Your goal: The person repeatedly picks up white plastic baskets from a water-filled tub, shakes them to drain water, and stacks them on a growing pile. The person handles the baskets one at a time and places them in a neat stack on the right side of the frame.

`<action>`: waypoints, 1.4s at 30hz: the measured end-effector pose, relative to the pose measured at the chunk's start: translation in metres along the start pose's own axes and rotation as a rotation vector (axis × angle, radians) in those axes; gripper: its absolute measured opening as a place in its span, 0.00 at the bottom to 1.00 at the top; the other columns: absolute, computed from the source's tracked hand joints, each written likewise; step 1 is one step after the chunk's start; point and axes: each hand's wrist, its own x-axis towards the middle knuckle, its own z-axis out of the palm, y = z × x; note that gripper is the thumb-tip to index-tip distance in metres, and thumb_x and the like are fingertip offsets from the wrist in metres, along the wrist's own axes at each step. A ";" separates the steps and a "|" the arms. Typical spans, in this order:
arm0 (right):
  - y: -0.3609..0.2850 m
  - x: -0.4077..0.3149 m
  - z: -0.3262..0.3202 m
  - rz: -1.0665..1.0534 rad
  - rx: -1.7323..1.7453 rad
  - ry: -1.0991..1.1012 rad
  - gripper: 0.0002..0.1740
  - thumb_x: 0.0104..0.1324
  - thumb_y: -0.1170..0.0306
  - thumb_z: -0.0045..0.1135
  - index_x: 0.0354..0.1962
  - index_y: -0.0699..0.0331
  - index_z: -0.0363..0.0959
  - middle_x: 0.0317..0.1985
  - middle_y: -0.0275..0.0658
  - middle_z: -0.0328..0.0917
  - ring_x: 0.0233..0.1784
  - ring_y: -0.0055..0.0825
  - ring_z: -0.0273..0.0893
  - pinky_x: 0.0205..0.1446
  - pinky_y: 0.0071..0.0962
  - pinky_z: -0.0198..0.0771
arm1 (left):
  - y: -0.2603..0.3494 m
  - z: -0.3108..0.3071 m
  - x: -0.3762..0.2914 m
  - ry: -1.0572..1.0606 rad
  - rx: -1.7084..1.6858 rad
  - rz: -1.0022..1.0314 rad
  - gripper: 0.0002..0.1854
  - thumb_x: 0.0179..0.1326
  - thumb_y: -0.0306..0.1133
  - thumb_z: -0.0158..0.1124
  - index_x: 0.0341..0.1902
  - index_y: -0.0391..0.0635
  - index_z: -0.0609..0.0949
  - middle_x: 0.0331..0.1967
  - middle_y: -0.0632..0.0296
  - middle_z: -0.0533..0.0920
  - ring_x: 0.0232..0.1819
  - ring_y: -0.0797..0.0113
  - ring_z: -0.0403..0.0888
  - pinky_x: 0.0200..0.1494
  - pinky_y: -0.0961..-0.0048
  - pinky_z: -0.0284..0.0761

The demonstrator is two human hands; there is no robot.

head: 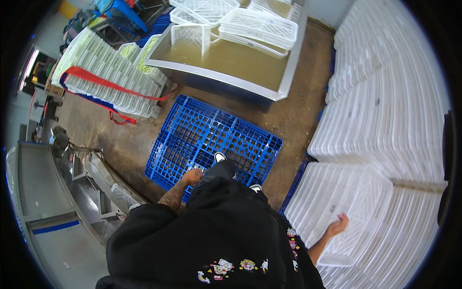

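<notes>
My left hand (pixel 192 176) hangs beside my thigh above a blue plastic pallet (pixel 220 137), its fingers curled; whether they enclose anything is hidden. To the right, my right hand (pixel 337 224) hovers over or touches a white slatted plastic tray (pixel 368 202) on top of a tall stack, with nothing visible in its fingers. Contact with the tray cannot be made out. My feet, in black and white shoes (pixel 219 156), are on the pallet. Ahead stands a metal tank (pixel 220 79) of murky brownish water, with several white plastic baskets (pixel 258 27) piled in it.
Tall stacks of white trays (pixel 375 104) line the right side. At left, nested white baskets (pixel 115 68) lean beside a red strap (pixel 112 83); baskets behind hold small green produce (pixel 146 59). Metal equipment (pixel 50 184) fills the lower left. The brown floor (pixel 108 141) looks wet.
</notes>
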 end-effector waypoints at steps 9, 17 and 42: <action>-0.238 0.070 0.260 0.415 0.632 -0.650 0.11 0.68 0.70 0.45 0.30 0.64 0.74 0.30 0.37 0.80 0.27 0.20 0.73 0.32 0.19 0.68 | -0.097 -0.074 0.046 0.128 -0.255 0.033 0.13 0.57 0.42 0.60 0.35 0.45 0.83 0.31 0.54 0.85 0.35 0.57 0.83 0.40 0.62 0.77; -0.433 0.190 0.533 0.433 0.595 -1.185 0.08 0.70 0.65 0.53 0.39 0.60 0.74 0.29 0.33 0.79 0.24 0.17 0.73 0.23 0.17 0.67 | -0.129 -0.131 0.043 0.407 -0.551 -0.321 0.11 0.64 0.36 0.56 0.29 0.44 0.78 0.19 0.63 0.79 0.23 0.72 0.77 0.29 0.71 0.73; -0.635 0.330 1.081 -0.620 -0.629 -0.815 0.25 0.66 0.63 0.53 0.57 0.65 0.67 0.60 0.50 0.71 0.62 0.48 0.70 0.62 0.46 0.69 | -0.073 -0.183 -0.010 0.332 -1.195 -0.898 0.12 0.64 0.36 0.57 0.43 0.41 0.81 0.33 0.61 0.85 0.37 0.69 0.81 0.42 0.71 0.77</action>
